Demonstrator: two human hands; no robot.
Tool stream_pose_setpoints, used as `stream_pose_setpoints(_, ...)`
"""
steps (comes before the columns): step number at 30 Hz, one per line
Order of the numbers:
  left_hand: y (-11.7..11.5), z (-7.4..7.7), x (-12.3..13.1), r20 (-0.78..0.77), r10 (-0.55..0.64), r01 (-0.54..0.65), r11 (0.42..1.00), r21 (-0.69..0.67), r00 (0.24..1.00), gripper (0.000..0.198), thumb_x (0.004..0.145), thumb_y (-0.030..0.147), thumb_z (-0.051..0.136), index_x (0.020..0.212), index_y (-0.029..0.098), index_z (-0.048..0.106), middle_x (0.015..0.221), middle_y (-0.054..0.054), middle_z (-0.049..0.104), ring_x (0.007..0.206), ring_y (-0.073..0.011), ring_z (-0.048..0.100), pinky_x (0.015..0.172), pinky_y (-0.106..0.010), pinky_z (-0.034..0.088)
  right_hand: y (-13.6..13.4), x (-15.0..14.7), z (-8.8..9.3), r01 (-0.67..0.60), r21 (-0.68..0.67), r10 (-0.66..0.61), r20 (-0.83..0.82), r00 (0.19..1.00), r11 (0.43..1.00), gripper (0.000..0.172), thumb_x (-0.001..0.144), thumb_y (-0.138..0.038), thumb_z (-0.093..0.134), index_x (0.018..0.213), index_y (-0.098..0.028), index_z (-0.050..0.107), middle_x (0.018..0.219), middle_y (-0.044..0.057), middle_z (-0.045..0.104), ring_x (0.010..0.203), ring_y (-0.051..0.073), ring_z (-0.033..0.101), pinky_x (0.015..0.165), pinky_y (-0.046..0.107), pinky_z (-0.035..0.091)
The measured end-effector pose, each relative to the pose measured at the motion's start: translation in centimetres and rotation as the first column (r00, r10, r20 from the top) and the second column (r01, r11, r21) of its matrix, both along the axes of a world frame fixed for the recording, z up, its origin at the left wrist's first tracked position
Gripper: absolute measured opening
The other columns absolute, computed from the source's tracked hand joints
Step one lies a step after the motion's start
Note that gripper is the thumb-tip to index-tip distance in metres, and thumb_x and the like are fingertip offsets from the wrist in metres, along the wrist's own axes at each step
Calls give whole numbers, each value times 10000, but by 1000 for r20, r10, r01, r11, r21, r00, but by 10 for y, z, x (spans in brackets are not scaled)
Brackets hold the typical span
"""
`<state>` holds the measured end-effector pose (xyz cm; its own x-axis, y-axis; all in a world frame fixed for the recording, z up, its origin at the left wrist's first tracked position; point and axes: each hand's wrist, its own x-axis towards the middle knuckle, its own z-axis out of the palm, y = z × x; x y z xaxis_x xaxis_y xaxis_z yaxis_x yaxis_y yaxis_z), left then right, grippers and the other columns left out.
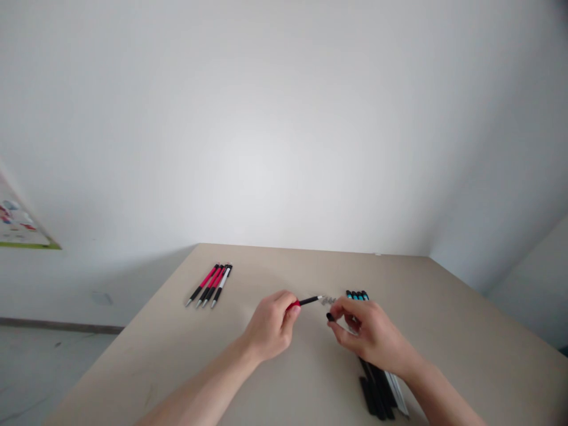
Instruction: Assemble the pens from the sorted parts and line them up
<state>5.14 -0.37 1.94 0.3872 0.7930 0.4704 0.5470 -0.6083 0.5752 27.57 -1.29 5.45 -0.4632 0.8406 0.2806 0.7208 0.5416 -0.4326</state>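
My left hand [271, 326] is closed around a red and black pen [309, 300], whose pale, narrow end points right. Between the thumb and forefinger of my right hand [370, 334] is a small black pen piece [330, 317], a short gap away from the pen. Several small metal springs [326, 300] lie on the table just beyond that gap. Black and turquoise pen parts [357, 294] stick out behind my right hand. Under its wrist are several black tubes [377, 393] and thin white refills [397, 395], partly hidden by the arm.
Several assembled pens [208, 286], red or white with black grips, lie side by side at the table's left. The beige table [284, 266] meets a white wall [275, 130] at its far edge. A poster [22, 222] hangs at far left.
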Motion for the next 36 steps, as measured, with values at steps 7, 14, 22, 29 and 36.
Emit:
stream_pose_setpoints(7, -2, 0, 0, 7, -24, 24, 999, 25, 1000, 258, 944, 261, 337, 723, 190, 450, 671, -9, 498, 600, -139, 455, 566, -254, 306, 1, -1, 4, 43, 202, 1, -213, 977, 978, 96, 876, -262, 509, 890, -207, 586, 773, 35, 615, 676, 153, 564, 628, 247, 432)
stream_pose_setpoints(14, -3, 0, 0, -61, -37, 39, 999, 34, 997, 215, 912, 217, 376, 727, 182, 478, 667, -8, 502, 589, -135, 450, 552, -254, 297, 0, -1, 4, -21, 212, 79, -267, 960, 977, 118, 888, -246, 512, 953, -199, 598, 866, 69, 621, 747, 166, 594, 665, 250, 473)
stream_pose_setpoints(22, -2, 0, 0, -112, -26, 29, 999, 28, 993, 171, 869, 157, 418, 715, 178, 487, 677, -5, 527, 607, -134, 469, 565, -244, 302, 3, 1, -3, -102, 203, 149, -231, 961, 974, 135, 899, -223, 507, 963, -194, 623, 889, 77, 630, 796, 176, 599, 701, 270, 472)
stream_pose_setpoints(29, -1, -2, 0, -202, -49, 57, 998, 34, 978, 161, 834, 126, 448, 695, 178, 511, 672, -10, 558, 623, -143, 498, 570, -244, 306, 6, -4, -13, -123, 144, 151, -205, 967, 982, 126, 896, -234, 534, 908, -187, 651, 775, 57, 636, 742, 180, 573, 650, 283, 436)
stream_pose_setpoints(36, 0, -5, 1, -198, -94, 95, 995, -4, 976, 204, 834, 113, 440, 661, 173, 530, 633, -19, 564, 621, -150, 523, 587, -237, 332, 8, -10, -24, -130, 145, 154, -169, 974, 981, 145, 899, -204, 513, 880, -169, 653, 719, 52, 616, 706, 179, 548, 622, 279, 399)
